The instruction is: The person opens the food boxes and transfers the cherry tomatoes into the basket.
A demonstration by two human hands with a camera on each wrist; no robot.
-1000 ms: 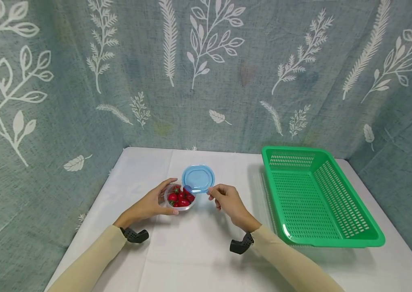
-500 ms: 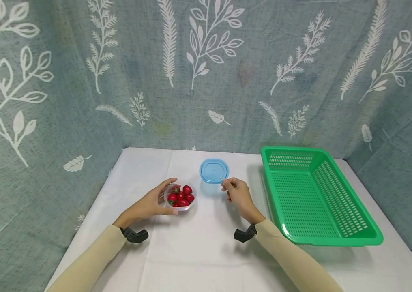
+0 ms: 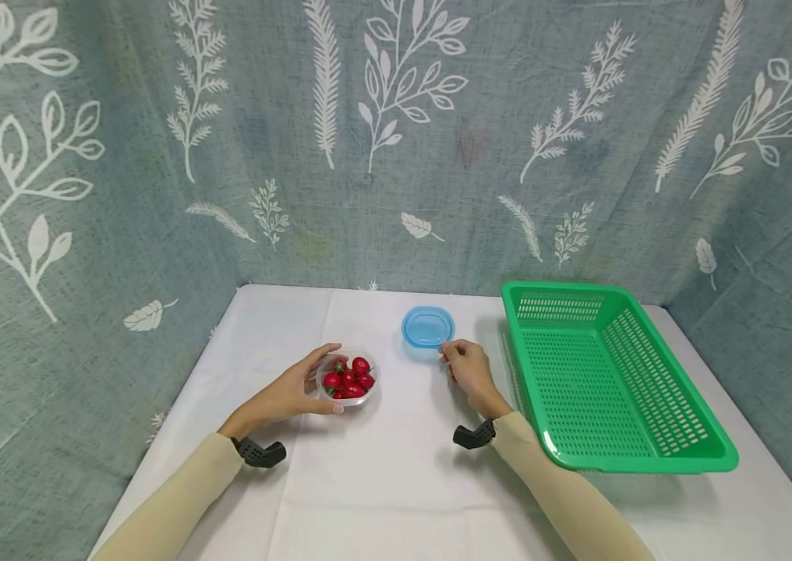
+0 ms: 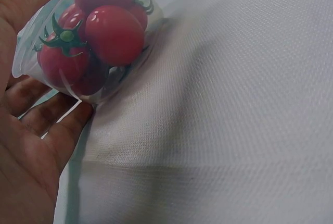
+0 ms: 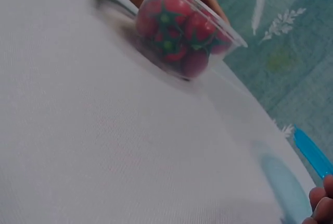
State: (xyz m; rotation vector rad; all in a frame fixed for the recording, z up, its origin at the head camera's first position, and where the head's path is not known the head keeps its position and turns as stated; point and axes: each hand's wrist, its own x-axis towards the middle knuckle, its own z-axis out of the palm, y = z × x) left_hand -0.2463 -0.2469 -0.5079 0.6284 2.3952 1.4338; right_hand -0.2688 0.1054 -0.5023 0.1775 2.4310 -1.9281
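the blue lid (image 3: 428, 327), now just right of the frame's centre, has moved away from the clear tub (image 3: 354, 402) left of centre, leaving its tomatoes (image 3: 348, 378) uncovered. the right hand (image 3: 469, 368) pinches the lid's edge above the cloth (image 3: 368, 483); the left hand (image 3: 289, 389) grips the tub.
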